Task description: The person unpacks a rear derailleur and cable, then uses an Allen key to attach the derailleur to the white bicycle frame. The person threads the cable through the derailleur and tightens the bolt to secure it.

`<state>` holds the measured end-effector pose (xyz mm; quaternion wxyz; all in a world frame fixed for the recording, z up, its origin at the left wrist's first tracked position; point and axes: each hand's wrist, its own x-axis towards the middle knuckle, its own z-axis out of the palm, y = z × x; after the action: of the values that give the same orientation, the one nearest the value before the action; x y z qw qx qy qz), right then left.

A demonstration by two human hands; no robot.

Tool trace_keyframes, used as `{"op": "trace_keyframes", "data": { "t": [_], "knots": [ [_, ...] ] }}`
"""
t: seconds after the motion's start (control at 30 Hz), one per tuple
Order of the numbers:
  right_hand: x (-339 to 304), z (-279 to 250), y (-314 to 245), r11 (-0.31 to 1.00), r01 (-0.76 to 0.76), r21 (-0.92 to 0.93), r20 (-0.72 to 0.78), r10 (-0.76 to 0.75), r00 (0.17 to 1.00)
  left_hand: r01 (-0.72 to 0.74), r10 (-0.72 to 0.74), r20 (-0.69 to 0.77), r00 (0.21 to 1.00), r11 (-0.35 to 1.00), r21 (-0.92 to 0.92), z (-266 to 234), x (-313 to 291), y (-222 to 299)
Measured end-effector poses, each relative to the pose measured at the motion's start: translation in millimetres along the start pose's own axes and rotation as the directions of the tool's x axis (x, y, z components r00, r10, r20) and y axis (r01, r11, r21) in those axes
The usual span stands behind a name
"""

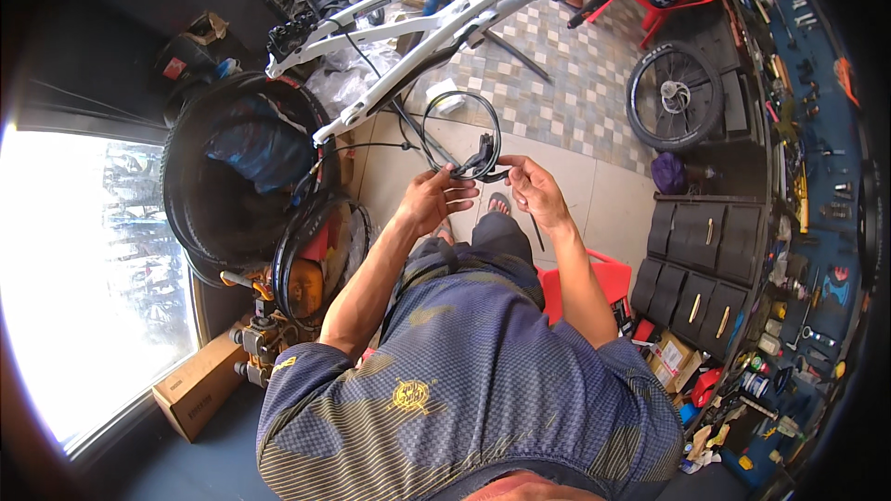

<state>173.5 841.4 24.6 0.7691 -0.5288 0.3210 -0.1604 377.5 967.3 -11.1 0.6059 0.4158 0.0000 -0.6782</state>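
Observation:
Between my hands hangs a black bicycle brake lever (484, 156) with a thin black hose (498, 126) looped in a coil above it. My left hand (436, 199) pinches the hose by the lever body with thumb and forefinger, its other fingers loosely spread. At the other side, my right hand (538, 193) grips the end of the lever between thumb and fingers. From the coil, the hose runs left toward the white bicycle frame (406, 83), which is held up ahead of me. Exactly how the hose meets the lever is hidden by fingers.
Tyres (237, 186) stack at the left beside a window. A wheel (675, 95) leans at the right near black drawers (703, 234). Tools hang on a blue wall board (817, 223). A red stool (594, 283) stands close by my right arm; another person sits at the far right.

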Motion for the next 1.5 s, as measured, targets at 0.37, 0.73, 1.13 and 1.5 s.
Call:
{"op": "trace_keyframes", "data": {
  "t": [0.37,0.73,1.13,1.5],
  "knots": [
    [52.3,16.2,2.0,0.759,-0.044,-0.650,-0.387,-0.280,0.879,0.098,0.082,-0.185,0.979,0.606,0.789,-14.0,3.1,46.6],
    [46.2,31.0,-17.7,0.623,0.076,-0.778,-0.208,-0.371,0.905,-0.240,-0.033,0.339,0.940,0.644,0.727,28.1,35.6,74.1],
    [47.8,7.2,-13.1,0.766,0.104,-0.634,-0.520,-0.522,0.676,-0.443,0.633,-0.061,0.772,0.604,0.662,45.9,38.4,25.6],
    [38.2,14.8,-19.3,0.997,0.043,0.058,-0.331,-0.021,0.943,-0.363,0.343,-0.288,0.894,0.932,-0.019,-60.1,-2.5,-7.8]
  ]
}}
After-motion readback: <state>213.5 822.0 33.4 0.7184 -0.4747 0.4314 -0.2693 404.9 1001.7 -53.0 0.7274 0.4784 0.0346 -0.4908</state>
